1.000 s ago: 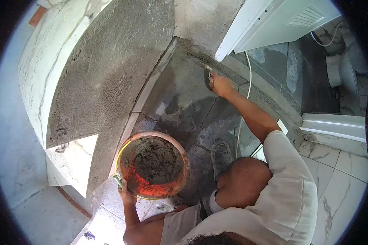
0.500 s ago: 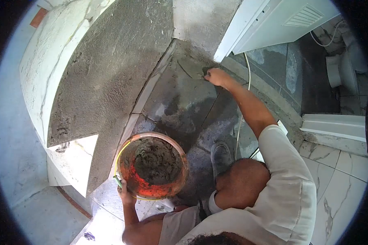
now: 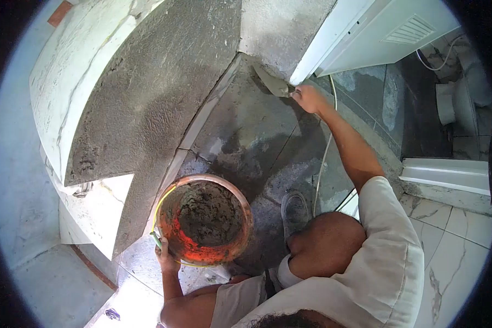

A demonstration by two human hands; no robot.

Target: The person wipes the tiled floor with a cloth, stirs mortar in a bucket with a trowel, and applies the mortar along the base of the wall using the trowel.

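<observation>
My right hand [image 3: 310,99] is closed around the handle of a pointed trowel [image 3: 273,83]. The trowel's flat blade lies at the wall corner by the door frame, low against the floor; whether it touches the wall I cannot tell. My left hand [image 3: 165,255] grips the green-sleeved end of a bucket handle [image 3: 157,239], whose yellow part curves along the rim. The orange bucket [image 3: 246,210] stands upright on the floor between my left hand and my foot. Wet grey mortar [image 3: 210,216] fills its bottom, and some is smeared on the inner side.
A mortar-coated wall [image 3: 164,82] rises at the left, with marble-look tiles [image 3: 87,71] beyond it. A white door [image 3: 388,38] stands ajar at upper right. A pale cable [image 3: 326,153] runs along the floor beside my shoe [image 3: 296,210].
My right hand and the trowel have moved slightly up and right, nearer the door frame, and more of the blade shows. My left hand stays on the bucket handle.
</observation>
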